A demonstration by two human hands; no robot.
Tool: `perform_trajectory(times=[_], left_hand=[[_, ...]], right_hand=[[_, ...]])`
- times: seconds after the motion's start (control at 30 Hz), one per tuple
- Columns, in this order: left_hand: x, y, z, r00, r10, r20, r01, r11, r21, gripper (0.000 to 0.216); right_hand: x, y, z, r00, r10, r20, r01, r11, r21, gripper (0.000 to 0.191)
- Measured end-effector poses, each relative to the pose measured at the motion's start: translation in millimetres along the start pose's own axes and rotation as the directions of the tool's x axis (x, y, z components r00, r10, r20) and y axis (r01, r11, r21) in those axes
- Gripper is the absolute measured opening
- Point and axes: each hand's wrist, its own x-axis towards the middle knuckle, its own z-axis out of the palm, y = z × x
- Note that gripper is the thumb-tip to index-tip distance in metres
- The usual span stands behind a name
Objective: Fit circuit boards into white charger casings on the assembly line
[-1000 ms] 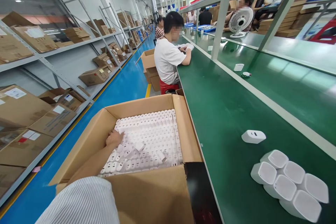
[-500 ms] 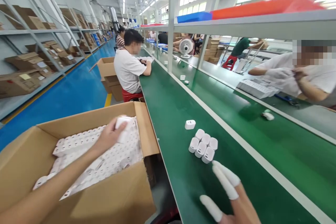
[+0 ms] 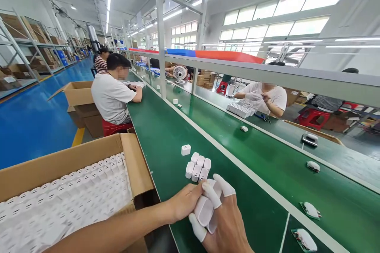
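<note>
Chargers (image 3: 207,210), white plug-in blocks, sit clamped between your two hands just short of the cluster (image 3: 198,167) of five already standing on the green bench (image 3: 166,126). Your left hand (image 3: 185,202) comes in from the carton side and is wrapped around the near end of the blocks. Your right hand (image 3: 227,221), with white cots on the fingertips (image 3: 211,193), is clamped over the top and far side. How many blocks you hold, cannot tell; at least two faces show.

Relative to that cluster: one single charger (image 3: 185,150) lies flat just beyond it, apart from the rest. The open carton (image 3: 135,164), full of rows of the same white blocks, stands beside it, off the bench edge. A seated person in a white shirt (image 3: 111,97) works well beyond it at the same bench.

To handle this well, I judge: keep both hands squeezing evenly so the smooth blocks don't slip sideways, hold them upright with the port faces matching the cluster, and keep bare skin off the faces where the cots can do the gripping. Watch the cluster itself, as a knock would topple the upright ones.
</note>
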Motion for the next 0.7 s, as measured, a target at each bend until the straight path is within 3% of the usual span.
perform_trajectory(times=[0.1, 0.17, 0.2, 0.27, 0.37, 0.53, 0.7], left_hand=[[8.0, 3.4, -31.6, 0.943, 0.313, -0.115, -0.24, 0.876, 0.418, 0.061], [16.9, 3.4, -62.2, 0.875, 0.456, -0.165, -0.276, 0.748, 0.604, 0.075], [22.4, 2.1, -78.5, 0.869, 0.472, -0.148, -0.256, 0.684, 0.683, 0.096], [35.2, -3.0, -108.8, 0.92, 0.389, -0.047, -0.199, 0.567, 0.799, 0.134], [56.0, -12.5, -137.9, 0.963, 0.254, 0.088, -0.204, 0.479, 0.854, 0.152], [89.6, -23.1, -142.7, 0.927, 0.285, 0.243, -0.352, 0.441, 0.826, 0.151], [110.9, -33.6, -134.1, 0.906, 0.334, 0.258, -0.392, 0.438, 0.809, 0.124]], right_hand=[[-5.3, 27.4, -1.5, 0.992, 0.059, 0.11, -0.043, 0.989, -0.143, 0.058], [-7.6, 45.2, 2.4, 0.967, 0.139, 0.215, -0.093, 0.973, -0.209, 0.057], [-7.6, 52.4, 5.5, 0.943, 0.182, 0.278, -0.12, 0.967, -0.227, 0.059], [-4.4, 62.2, 12.5, 0.88, 0.255, 0.401, -0.17, 0.957, -0.236, 0.066], [7.7, 67.9, 22.7, 0.798, 0.317, 0.513, -0.237, 0.947, -0.217, 0.073], [31.8, 71.9, 37.5, 0.752, 0.34, 0.564, -0.278, 0.94, -0.195, 0.07], [43.6, 78.0, 38.2, 0.769, 0.317, 0.556, -0.265, 0.948, -0.174, 0.083]])
